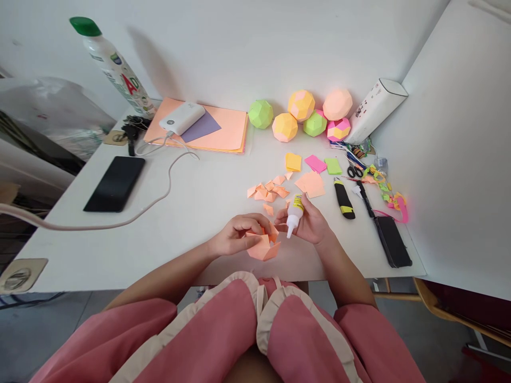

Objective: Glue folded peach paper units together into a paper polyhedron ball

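My left hand (pixel 238 234) is closed on a partly built peach paper ball (pixel 262 249), open at the top, near the table's front edge. In my right hand (pixel 313 222) is a small white glue bottle (pixel 295 213) with a yellow label, its nozzle tilted down just right of the paper ball. The nozzle looks apart from the paper. Beyond both hands lies a loose heap of folded peach paper pieces (pixel 266 190). Flat peach sheets (pixel 311 184) lie to its right, with yellow sheets (pixel 293 162), pink sheets (pixel 315 163) and green sheets (pixel 332 165) behind.
Several finished paper balls (pixel 301 105) line the wall. At right lie a cutter (pixel 344 199), scissors (pixel 354 171), a black case (pixel 393 242) and paper scraps. A phone (pixel 115 184), cable (pixel 170 181), power bank (pixel 182 118) and spray bottle (pixel 115 69) are at left.
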`<action>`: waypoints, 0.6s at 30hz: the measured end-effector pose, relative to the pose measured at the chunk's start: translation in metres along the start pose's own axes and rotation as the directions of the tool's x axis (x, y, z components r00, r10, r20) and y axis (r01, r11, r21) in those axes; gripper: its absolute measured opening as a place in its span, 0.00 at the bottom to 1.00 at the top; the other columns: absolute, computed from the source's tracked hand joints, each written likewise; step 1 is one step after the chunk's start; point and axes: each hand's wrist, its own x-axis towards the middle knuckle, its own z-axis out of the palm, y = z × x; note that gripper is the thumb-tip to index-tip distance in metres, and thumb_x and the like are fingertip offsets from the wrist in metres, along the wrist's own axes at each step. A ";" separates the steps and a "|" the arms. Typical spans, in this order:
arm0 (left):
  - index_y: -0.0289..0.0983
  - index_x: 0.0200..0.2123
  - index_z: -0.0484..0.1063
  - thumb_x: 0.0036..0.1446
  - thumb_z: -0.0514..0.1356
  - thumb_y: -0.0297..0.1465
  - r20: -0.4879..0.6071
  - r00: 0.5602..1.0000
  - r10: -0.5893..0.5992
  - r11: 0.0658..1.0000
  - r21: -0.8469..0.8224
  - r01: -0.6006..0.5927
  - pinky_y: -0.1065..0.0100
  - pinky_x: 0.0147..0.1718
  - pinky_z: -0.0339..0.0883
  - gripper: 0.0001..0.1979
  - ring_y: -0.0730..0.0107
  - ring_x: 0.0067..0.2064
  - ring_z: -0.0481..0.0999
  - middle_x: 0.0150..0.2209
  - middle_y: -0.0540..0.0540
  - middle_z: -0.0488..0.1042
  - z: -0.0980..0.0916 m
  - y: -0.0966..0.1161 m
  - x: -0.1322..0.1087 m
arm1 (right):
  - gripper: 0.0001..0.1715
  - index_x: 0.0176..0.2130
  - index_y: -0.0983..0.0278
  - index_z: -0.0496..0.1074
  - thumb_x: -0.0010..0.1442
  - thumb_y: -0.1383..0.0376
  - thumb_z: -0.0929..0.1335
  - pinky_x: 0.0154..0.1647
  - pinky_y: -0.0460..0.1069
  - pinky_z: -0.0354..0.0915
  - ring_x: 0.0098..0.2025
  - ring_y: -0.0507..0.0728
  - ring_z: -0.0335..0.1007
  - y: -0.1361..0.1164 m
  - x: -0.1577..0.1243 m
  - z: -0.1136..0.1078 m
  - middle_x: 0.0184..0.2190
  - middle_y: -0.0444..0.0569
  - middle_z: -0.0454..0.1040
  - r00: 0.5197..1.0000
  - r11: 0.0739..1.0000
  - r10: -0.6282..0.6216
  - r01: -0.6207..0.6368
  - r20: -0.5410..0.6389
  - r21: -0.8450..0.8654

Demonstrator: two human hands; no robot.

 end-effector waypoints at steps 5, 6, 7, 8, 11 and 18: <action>0.35 0.27 0.68 0.59 0.57 0.30 0.002 1.000 -0.030 0.999 0.031 0.030 0.58 0.40 0.69 0.09 0.61 0.40 0.74 0.37 0.39 0.74 -0.001 0.001 -0.001 | 0.38 0.31 0.67 0.73 0.66 0.46 0.50 0.46 0.57 0.69 0.36 0.57 0.76 -0.002 -0.001 0.000 0.31 0.52 0.78 0.999 1.000 -0.018 0.018 -0.034 0.011; 0.35 0.27 0.68 0.59 0.57 0.30 0.004 1.000 -0.031 0.999 0.036 0.031 0.59 0.39 0.69 0.09 0.62 0.40 0.74 0.36 0.39 0.75 0.000 0.001 -0.001 | 0.37 0.31 0.67 0.73 0.66 0.46 0.50 0.46 0.56 0.69 0.36 0.57 0.76 -0.002 -0.001 0.000 0.31 0.52 0.78 0.999 1.000 -0.021 0.021 -0.045 0.010; 0.35 0.26 0.68 0.59 0.57 0.30 0.006 0.999 -0.033 0.999 0.041 0.033 0.60 0.39 0.69 0.09 0.62 0.40 0.74 0.36 0.39 0.75 0.000 0.001 -0.001 | 0.37 0.31 0.67 0.73 0.66 0.46 0.51 0.46 0.56 0.69 0.36 0.57 0.76 -0.002 0.000 0.000 0.31 0.52 0.78 0.998 1.000 -0.018 0.018 -0.054 0.008; 0.35 0.26 0.68 0.59 0.57 0.30 0.008 0.999 -0.034 0.998 0.044 0.034 0.60 0.38 0.69 0.09 0.62 0.40 0.74 0.36 0.39 0.75 0.000 0.001 0.000 | 0.36 0.31 0.66 0.73 0.65 0.45 0.52 0.45 0.56 0.69 0.37 0.57 0.76 -0.002 0.000 0.001 0.31 0.52 0.78 0.998 1.000 -0.011 0.011 -0.061 0.004; 0.35 0.26 0.68 0.59 0.57 0.30 0.012 0.999 -0.039 0.998 0.047 0.038 0.59 0.40 0.68 0.09 0.62 0.40 0.74 0.36 0.39 0.75 0.000 0.001 0.000 | 0.35 0.32 0.66 0.73 0.64 0.44 0.54 0.44 0.55 0.70 0.37 0.57 0.76 -0.001 0.001 0.002 0.31 0.52 0.78 0.998 1.000 -0.005 0.005 -0.064 -0.004; 0.36 0.27 0.68 0.58 0.57 0.29 0.023 0.999 -0.035 0.999 -0.016 0.035 0.56 0.42 0.68 0.08 0.60 0.41 0.74 0.37 0.39 0.75 0.000 0.000 0.000 | 0.33 0.32 0.65 0.73 0.63 0.43 0.56 0.43 0.55 0.70 0.36 0.58 0.76 0.003 0.003 0.000 0.29 0.52 0.78 0.999 0.999 -0.014 0.013 -0.035 -0.040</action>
